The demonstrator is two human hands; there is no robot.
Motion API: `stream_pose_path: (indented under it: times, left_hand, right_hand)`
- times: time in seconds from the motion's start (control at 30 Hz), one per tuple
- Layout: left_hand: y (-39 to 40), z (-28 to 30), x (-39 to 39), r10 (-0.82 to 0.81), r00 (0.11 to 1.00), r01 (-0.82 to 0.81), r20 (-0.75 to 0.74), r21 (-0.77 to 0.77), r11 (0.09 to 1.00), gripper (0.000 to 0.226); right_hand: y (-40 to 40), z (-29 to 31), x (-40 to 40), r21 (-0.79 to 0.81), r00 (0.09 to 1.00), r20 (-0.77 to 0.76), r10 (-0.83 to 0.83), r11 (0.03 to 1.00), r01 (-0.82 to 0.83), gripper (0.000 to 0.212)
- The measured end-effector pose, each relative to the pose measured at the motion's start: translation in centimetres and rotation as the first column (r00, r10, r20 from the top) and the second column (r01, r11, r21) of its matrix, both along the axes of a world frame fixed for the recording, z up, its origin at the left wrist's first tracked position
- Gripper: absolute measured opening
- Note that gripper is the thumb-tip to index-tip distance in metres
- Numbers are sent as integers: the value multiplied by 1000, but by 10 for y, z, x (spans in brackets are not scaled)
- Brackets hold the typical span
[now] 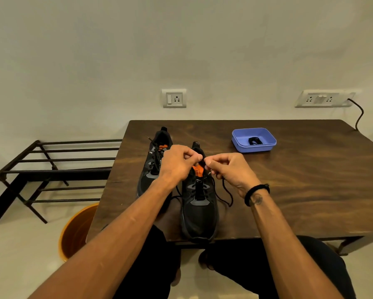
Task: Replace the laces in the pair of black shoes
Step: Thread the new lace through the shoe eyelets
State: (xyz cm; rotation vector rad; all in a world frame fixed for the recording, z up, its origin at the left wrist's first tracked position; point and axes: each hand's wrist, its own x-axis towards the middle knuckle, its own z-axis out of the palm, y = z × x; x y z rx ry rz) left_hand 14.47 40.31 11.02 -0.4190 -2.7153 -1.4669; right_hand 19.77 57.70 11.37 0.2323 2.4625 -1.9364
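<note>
Both hands, left hand point(178, 164) and right hand point(231, 171), pinch the near shoe's lace point(226, 190)

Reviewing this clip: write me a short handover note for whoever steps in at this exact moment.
Left hand: fingers curled, pinching the lace at the top of the near shoe.
Right hand: pinching the other lace end, which trails loose onto the table.
Far shoe: stands to the left, laced, ends loose.
Blue tray: at the back of the table, holding a coiled black lace.
Done: cannot tell whether the laces in the shoes are old or new.
Left: finish the near shoe's lace; deal with the lace in the tray.
</note>
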Motion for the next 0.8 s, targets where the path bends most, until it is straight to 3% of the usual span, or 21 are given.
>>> stream_pose_path:
  times: [0.23, 0.33, 0.43, 0.53, 0.63, 0.7, 0.8]
  left_hand:
    - [0, 0, -1, -20, 996, 11, 88, 102, 995, 10]
    - [-1, 0, -2, -2, 997, -6, 72, 103, 995, 12]
    - [-4, -4, -2, 93, 995, -94, 48, 11, 996, 15]
    - [-13, -10, -6, 213, 974, -197, 79, -166, 966, 31]
    - [-17, -12, -5, 210, 964, -159, 161, -279, 947, 28]
    - [-17, -12, -3, 191, 956, -115, 224, -311, 943, 18]
    - [-15, -13, -1, 176, 940, -76, 292, -324, 943, 18]
  right_hand:
    - [-4, -9, -6, 263, 985, -169, -20, 963, 64, 12]
    - [-7, -13, -7, 230, 980, -194, -44, 969, 89, 6]
    - [-10, -16, -10, 268, 975, -200, -93, 952, 146, 4]
    - [-16, -25, -18, 510, 981, -174, -88, 844, 166, 10]
    - [-23, -36, -27, 672, 988, -154, -9, 733, 111, 10]
    - [-28, -41, -31, 705, 990, -140, 31, 705, 78, 8]
    - [-28, -48, -36, 669, 989, -133, 57, 741, 47, 9]
